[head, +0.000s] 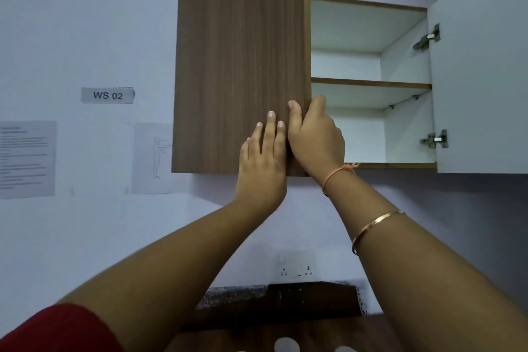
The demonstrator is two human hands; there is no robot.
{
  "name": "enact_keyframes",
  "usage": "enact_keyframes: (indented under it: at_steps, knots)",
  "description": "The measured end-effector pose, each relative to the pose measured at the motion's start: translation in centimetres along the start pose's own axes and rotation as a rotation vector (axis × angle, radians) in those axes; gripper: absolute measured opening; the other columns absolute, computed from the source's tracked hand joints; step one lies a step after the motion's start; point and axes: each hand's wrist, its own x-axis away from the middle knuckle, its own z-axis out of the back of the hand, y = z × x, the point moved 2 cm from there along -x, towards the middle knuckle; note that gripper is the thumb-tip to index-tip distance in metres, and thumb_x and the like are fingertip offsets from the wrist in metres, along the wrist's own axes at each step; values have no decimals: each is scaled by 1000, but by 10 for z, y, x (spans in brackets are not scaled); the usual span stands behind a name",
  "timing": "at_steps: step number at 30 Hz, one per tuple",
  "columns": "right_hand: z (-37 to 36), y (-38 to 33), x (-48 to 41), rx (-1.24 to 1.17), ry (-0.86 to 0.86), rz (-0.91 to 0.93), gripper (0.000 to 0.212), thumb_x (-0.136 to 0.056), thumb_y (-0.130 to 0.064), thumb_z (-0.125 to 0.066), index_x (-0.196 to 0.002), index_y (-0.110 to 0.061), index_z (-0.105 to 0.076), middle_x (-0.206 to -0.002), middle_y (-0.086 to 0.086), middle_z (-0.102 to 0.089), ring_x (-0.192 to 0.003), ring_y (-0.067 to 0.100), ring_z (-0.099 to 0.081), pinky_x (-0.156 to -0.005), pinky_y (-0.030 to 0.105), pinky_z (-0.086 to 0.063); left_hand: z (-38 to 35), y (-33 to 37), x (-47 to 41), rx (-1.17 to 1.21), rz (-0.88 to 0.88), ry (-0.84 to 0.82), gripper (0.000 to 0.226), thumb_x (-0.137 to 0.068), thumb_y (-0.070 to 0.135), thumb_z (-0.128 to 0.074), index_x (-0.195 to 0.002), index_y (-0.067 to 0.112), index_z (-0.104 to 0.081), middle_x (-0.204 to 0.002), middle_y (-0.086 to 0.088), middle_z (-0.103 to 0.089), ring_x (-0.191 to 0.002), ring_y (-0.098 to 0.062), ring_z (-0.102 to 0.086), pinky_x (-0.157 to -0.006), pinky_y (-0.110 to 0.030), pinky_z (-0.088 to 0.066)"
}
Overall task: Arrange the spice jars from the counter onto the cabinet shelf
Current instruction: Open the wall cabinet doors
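Note:
A wall cabinet hangs ahead. Its left wooden door [240, 66] is closed; its right door [483, 80] is swung wide open, white inside. The open half shows a middle shelf [371, 83] and a bottom shelf, both bare. My left hand [264, 163] lies flat on the left door near its right edge, fingers apart. My right hand [314, 137] curls around that door's right edge, thumb on the front, fingers hidden behind the edge. At the bottom of the view two white round lids [286, 344], probably spice jars, peek in from the counter.
A double wall socket [295, 264] sits below the cabinet above a dark speckled counter backsplash [257, 293]. A "WS 02" label [108, 95] and paper sheets [27, 159] hang on the wall at left. The open right door juts out toward me.

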Motion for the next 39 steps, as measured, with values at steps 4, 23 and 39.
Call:
enact_keyframes:
  at_steps: [4, 23, 39]
  knots:
    - [3, -31, 13, -173, -72, 92, 31, -98, -41, -37, -91, -11, -38, -69, 1, -54, -63, 26, -52, -50, 33, -35, 33, -16, 18, 191, 30, 63, 76, -83, 4, -57, -148, 4, -17, -158, -13, -10, -143, -33, -17, -113, -46, -25]
    - [-56, -195, 59, -777, -461, 95, 35, -91, -52, -45, -86, -19, -36, -94, 3, -46, -81, 20, -50, -78, 41, -51, 152, -147, 79, 519, 217, 295, 58, -81, 16, -61, -113, 57, -35, -98, 32, -56, -81, -1, -59, -65, -26, -55]
    - [-84, -260, 69, -743, -682, -56, 66, -85, -53, -57, -130, -9, -34, -131, 14, -38, -117, 33, -46, -93, 40, -46, 192, -205, 107, 486, 468, 329, 22, -85, 28, -65, -102, 32, -51, -85, 18, -59, -81, -4, -60, -64, -16, -47]
